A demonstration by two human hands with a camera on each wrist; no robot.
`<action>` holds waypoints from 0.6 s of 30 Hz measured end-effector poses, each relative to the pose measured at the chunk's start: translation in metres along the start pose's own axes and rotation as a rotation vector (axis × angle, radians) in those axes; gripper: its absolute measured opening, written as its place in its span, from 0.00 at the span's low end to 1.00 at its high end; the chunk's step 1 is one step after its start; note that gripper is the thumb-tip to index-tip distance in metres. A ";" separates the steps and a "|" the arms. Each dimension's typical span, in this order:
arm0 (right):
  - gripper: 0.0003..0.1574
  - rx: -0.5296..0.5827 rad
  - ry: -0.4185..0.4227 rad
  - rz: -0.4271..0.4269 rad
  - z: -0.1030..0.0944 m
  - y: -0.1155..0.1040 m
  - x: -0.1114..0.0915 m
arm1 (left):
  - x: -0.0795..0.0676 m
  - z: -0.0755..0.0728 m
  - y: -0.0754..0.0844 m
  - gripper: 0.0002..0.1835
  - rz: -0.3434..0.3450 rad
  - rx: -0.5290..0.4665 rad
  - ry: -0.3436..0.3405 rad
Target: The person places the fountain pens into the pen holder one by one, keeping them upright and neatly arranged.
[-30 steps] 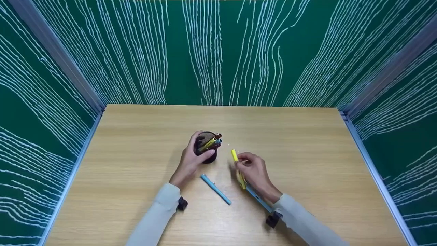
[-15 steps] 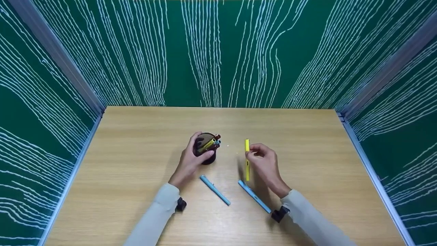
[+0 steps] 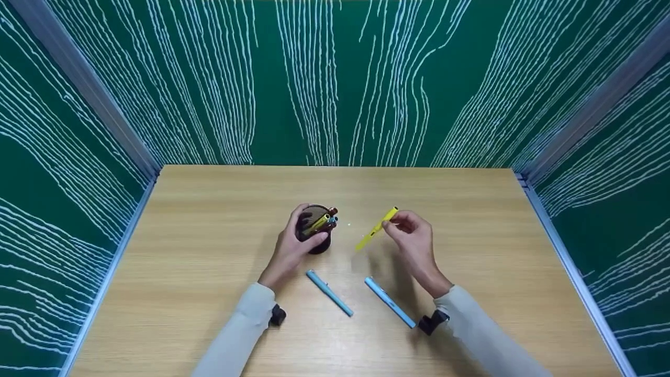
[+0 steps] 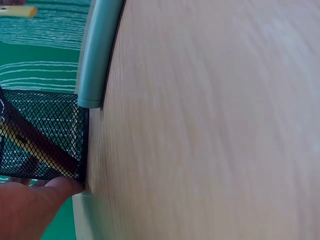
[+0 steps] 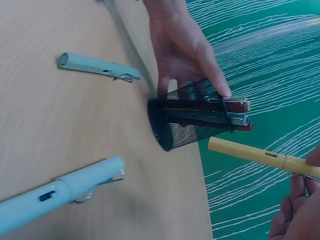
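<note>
My left hand [image 3: 293, 248] grips a black mesh pen cup [image 5: 184, 136] standing on the table, fingers and thumb around its side. Inside the cup lean several pens [image 5: 240, 119], dark red, blue and yellow, their ends above the rim. To the right of the cup, my right hand [image 3: 417, 238] pinches a yellow pen [image 3: 378, 229] between thumb and fingers, raised off the tabletop. The pen slants, one end pointing down toward the left. A teal pen [image 3: 330, 293] lies between the forearms, and a lighter blue pen [image 3: 390, 302] lies beside my right wrist.
The wooden table [image 3: 235, 199] meets green walls [image 3: 387, 84] with wavy white lines at its back and sides. Grey metal posts [image 3: 99, 78] stand at the corners. The two loose pens lie in front of the cup.
My right hand has moved up and right with the yellow pen, turning it from a leftward lean through upright to a rightward lean. The left hand and cup have stayed in place.
</note>
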State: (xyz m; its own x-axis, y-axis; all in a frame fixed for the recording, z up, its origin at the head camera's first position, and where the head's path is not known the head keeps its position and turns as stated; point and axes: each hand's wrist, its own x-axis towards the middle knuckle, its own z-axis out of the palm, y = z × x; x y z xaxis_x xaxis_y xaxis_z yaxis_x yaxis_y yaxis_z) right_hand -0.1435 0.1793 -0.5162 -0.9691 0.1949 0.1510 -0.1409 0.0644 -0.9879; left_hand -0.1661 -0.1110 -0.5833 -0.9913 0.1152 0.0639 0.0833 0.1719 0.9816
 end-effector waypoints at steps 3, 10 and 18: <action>0.07 0.003 -0.013 -0.003 0.000 -0.007 0.004 | 0.000 -0.001 0.000 0.50 -0.005 0.000 0.006; 0.12 0.006 -0.038 -0.025 0.007 -0.023 0.014 | 0.001 -0.002 -0.001 0.49 -0.006 0.015 0.007; 0.13 0.037 -0.036 -0.082 0.026 -0.037 0.024 | -0.001 0.000 0.000 0.48 -0.011 -0.018 0.001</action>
State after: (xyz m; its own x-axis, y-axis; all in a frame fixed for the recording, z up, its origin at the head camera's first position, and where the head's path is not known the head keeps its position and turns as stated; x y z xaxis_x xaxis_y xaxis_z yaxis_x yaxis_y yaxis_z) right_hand -0.1667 0.1560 -0.4773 -0.9607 0.1547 0.2306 -0.2267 0.0424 -0.9730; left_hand -0.1651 -0.1111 -0.5829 -0.9922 0.1127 0.0529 0.0703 0.1560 0.9853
